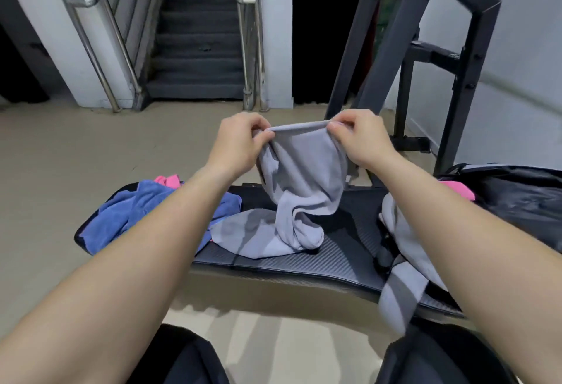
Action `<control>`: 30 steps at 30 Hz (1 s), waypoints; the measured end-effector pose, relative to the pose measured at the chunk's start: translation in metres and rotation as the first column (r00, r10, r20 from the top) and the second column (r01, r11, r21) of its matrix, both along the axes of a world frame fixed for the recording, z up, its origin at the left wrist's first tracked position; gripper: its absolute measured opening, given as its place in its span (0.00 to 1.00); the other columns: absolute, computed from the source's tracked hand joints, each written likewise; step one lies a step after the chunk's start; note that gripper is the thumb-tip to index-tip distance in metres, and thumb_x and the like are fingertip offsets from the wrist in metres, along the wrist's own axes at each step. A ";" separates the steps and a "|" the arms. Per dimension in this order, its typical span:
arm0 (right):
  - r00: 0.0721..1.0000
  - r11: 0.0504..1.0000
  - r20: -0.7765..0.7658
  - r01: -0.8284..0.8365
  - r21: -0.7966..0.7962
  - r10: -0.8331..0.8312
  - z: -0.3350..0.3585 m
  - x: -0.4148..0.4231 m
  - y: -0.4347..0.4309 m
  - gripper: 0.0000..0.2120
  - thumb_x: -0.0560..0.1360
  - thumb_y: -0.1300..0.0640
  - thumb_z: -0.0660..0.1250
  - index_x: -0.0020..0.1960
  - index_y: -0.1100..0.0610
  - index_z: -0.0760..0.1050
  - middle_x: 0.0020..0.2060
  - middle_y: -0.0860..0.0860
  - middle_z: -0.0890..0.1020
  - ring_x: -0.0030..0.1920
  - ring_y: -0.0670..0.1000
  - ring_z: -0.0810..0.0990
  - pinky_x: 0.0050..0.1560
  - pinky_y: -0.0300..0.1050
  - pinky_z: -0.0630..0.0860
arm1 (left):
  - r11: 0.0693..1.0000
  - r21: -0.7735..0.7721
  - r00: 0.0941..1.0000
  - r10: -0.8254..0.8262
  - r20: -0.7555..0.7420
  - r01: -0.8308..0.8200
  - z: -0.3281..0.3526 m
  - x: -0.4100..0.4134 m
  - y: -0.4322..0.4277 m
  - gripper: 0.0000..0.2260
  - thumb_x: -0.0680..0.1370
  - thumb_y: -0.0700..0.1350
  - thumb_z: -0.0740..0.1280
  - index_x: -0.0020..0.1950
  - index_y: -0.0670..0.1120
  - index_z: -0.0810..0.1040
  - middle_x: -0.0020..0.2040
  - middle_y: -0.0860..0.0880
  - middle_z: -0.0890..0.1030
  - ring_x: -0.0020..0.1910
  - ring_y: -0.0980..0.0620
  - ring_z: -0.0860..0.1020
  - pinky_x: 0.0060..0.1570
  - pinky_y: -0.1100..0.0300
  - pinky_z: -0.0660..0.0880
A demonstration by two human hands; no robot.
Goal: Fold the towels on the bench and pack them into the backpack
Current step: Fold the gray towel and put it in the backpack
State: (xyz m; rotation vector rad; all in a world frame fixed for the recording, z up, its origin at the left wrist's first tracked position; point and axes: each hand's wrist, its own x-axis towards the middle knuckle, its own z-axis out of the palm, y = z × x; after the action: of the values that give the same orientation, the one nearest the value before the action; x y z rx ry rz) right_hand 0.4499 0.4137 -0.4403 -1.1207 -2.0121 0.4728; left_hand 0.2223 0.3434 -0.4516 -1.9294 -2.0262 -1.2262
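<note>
Black ribbed bench (304, 265) (towel-strewn) on beige floor (91, 152); grey stairs (197, 49) beyond.

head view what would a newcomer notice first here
The grey towel stands out first, held up in the middle with its top edge pinched between the left hand and right hand, while its lower end trails on the black bench. Next come the crumpled blue towel at the bench's left end and the black backpack at the right edge, with pink cloth at its left side.
</note>
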 end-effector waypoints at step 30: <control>0.971 0.931 -0.026 -0.236 -0.278 0.239 -0.024 0.022 0.002 0.16 0.76 0.54 0.66 0.43 0.69 0.73 0.34 0.53 0.71 0.35 0.47 0.68 0.38 0.44 0.64 | 0.875 -0.249 0.864 -0.293 0.409 0.414 -0.073 0.061 0.016 0.09 0.76 0.49 0.73 0.41 0.47 0.76 0.35 0.54 0.75 0.35 0.54 0.71 0.37 0.55 0.69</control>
State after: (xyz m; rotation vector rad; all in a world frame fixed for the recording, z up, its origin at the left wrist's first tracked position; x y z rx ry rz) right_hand 0.4723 0.4158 -0.4639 -1.0449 -2.1466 0.9024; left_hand 0.2830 0.3596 -0.5248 -2.4955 -2.2302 -1.4965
